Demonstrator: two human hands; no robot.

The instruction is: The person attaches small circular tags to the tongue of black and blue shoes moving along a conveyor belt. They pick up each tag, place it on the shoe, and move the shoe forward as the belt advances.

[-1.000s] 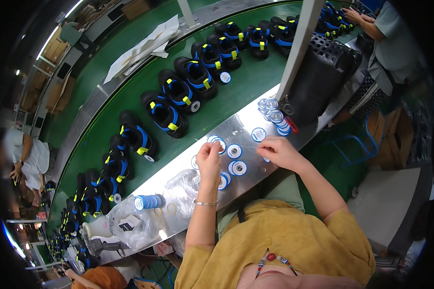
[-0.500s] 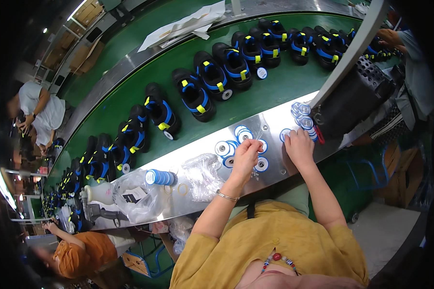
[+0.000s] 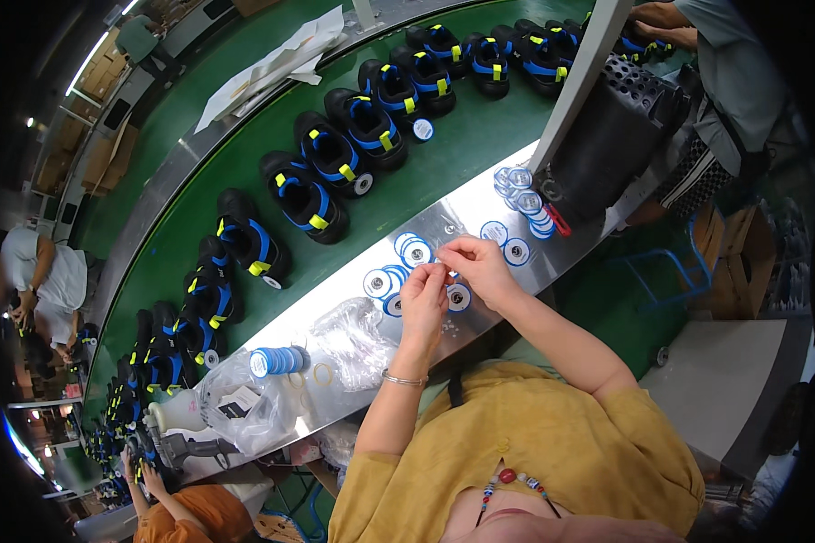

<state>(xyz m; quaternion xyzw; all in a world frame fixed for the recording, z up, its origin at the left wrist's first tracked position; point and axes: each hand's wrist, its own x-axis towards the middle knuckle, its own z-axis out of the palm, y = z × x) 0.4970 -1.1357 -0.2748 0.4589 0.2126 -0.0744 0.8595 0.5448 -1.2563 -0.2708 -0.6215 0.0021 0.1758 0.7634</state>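
My left hand and my right hand meet over the metal ledge, fingers pinched close together. Whatever is between the fingertips is too small to make out. Round white-and-blue tags lie spread beside and partly under my left hand. Two more round tags rest just beyond my right hand. Farther right is an overlapping pile of round tags, with a red-handled tool against it. Tiny clear bits lie on the metal below my hands.
Black-and-blue shoes line the green conveyor, some with round tags. To the left are a stack of round tags, clear plastic bags and a grey hand-held gun. A black perforated bin and post stand right; co-workers flank the line.
My right hand has left the tags at the right and come to my left hand, where their fingertips meet. The whole view has shifted, so the bench and shoes sit farther left.
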